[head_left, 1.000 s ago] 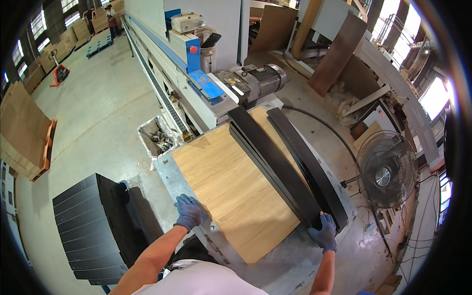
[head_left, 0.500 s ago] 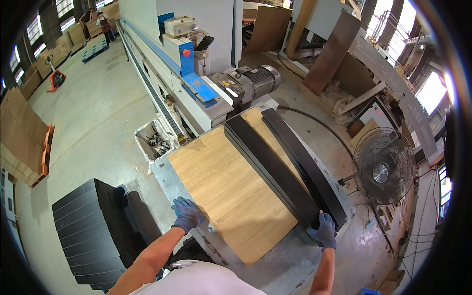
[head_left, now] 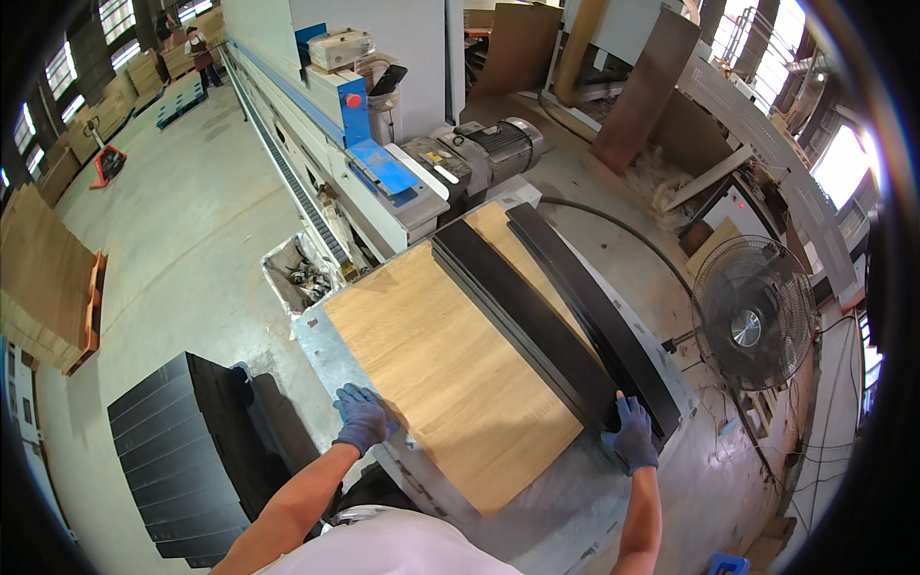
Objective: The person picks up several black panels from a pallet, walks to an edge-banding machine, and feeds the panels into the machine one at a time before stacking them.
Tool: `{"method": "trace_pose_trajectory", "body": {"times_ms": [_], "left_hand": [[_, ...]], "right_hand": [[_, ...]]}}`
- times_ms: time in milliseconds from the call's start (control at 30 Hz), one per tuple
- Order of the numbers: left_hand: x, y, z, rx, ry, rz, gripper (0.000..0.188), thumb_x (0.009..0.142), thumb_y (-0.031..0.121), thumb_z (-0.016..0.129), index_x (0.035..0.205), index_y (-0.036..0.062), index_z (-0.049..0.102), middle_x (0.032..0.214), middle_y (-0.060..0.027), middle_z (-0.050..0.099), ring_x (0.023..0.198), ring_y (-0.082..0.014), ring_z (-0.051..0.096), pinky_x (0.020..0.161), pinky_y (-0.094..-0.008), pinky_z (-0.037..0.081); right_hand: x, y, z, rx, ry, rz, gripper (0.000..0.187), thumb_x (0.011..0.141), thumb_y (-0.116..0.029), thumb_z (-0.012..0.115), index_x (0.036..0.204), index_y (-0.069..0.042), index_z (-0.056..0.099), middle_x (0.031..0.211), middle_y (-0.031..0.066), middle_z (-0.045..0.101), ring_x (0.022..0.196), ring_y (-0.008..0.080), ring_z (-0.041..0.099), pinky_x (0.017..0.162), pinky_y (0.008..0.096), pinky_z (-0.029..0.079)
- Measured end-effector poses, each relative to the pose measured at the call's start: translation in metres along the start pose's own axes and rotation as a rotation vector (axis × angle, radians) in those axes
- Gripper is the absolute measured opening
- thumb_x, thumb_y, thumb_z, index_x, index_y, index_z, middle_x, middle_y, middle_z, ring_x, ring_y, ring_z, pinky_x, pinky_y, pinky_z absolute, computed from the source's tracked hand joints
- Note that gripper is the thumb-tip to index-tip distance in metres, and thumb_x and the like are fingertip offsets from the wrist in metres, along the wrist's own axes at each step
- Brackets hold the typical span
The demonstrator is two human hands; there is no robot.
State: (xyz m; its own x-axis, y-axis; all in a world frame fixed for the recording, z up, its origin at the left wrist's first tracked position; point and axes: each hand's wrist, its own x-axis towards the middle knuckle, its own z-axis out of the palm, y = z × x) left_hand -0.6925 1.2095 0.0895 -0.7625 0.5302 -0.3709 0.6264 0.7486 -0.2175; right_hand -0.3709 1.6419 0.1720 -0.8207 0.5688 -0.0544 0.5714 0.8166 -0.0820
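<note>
Concrete floor [head_left: 192, 259] spreads around a long machine [head_left: 388, 168] with blue plates; a grey motor [head_left: 508, 149] sits at its near end, and a caged fan [head_left: 752, 311] stands off to the right; a metal surface [head_left: 575, 513] carries a wood-grain board [head_left: 436, 355]. Two rows of dark strips already lie lengthwise toward the board's right side, the layered inner strips [head_left: 527, 318] and the outer strips [head_left: 596, 305], with board showing between them; its left part is bare; dark panels [head_left: 182, 460] are piled at lower left; how much is left to handle cannot be told. Both forearms reach forward, well apart; the left hand [head_left: 362, 420], gloved, rests at the board's near left edge, fingers slightly apart, nothing visibly held; the gloved right hand [head_left: 632, 436] lies at the strips' near ends; whether it is clamped on them I cannot tell.
</note>
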Motion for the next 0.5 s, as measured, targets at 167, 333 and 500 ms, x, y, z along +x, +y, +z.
{"method": "trace_pose_trajectory", "body": {"times_ms": [167,333,500], "left_hand": [[0.002,0.002,-0.005,0.022,-0.084,-0.022,0.106,0.075,0.068,0.06,0.132,-0.0198,0.043,0.13,-0.0424,0.044,0.125,-0.0531,0.038,0.101,-0.0616,0.026],[0.004,0.004,-0.006,-0.005,-0.168,-0.023,0.104,0.079,0.068,0.057,0.139,-0.0155,0.039,0.141,-0.0417,0.037,0.132,-0.0591,0.03,0.104,-0.0708,0.019],[0.006,0.003,-0.005,-0.007,-0.185,-0.017,0.104,0.079,0.068,0.058,0.139,-0.0155,0.04,0.14,-0.0416,0.037,0.132,-0.0592,0.03,0.104,-0.0706,0.019]], "right_hand": [[0.005,0.01,0.004,0.029,-0.036,-0.007,0.106,0.057,-0.033,0.087,0.149,-0.014,0.038,0.139,0.0263,0.046,0.124,0.0423,0.046,0.104,0.0508,0.038],[0.006,0.016,0.007,0.024,-0.046,-0.012,0.107,0.056,-0.034,0.087,0.149,-0.015,0.037,0.14,0.0264,0.045,0.124,0.0422,0.046,0.104,0.0513,0.038],[0.007,0.011,0.009,-0.031,-0.057,0.011,0.11,0.057,-0.038,0.087,0.15,-0.015,0.035,0.139,0.0272,0.045,0.123,0.042,0.047,0.104,0.0525,0.037]]}}
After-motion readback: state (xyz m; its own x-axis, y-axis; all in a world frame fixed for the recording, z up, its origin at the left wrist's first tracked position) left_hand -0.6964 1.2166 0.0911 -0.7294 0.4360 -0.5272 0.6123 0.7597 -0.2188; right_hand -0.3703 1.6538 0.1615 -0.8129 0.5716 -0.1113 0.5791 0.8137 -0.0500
